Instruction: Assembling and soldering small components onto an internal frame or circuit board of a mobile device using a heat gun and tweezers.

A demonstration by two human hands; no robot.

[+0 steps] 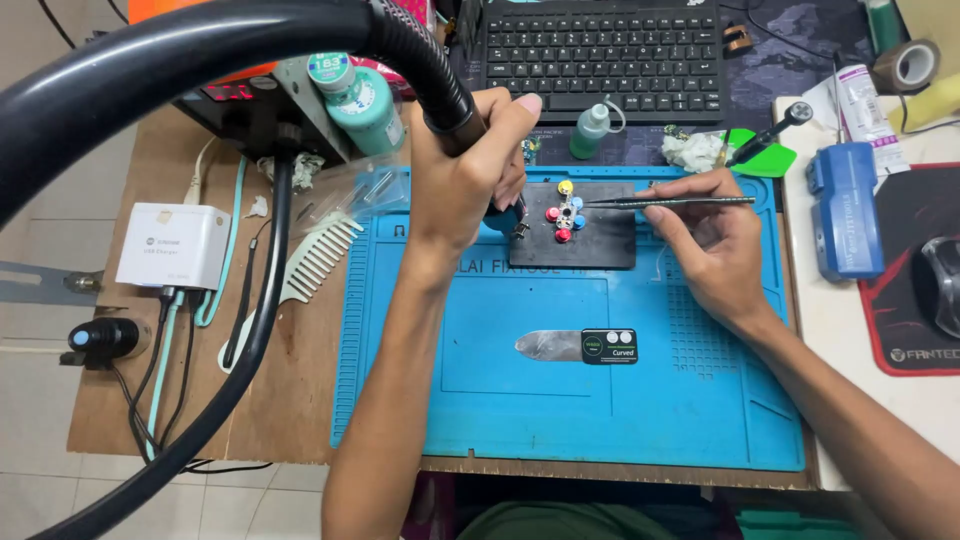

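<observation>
My left hand (462, 175) grips the black handle of a hot-air tool (440, 85), whose thick black hose loops over to the left. Its nozzle points down at the left edge of a dark fixture plate (610, 250) on the blue work mat (600, 400). The plate carries red, blue and yellow clamp knobs (563, 212) around a small part. My right hand (712, 240) holds thin metal tweezers (670, 202), their tip reaching left to the knobs.
A black keyboard (603, 55), a green bottle (590, 130) and a teal bottle (360, 100) stand behind the mat. A curved metal pry tool (580, 346) lies mid-mat. A white comb (315, 258) and white charger box (172, 246) sit left; a blue case (845, 210) and mouse (940, 285) right.
</observation>
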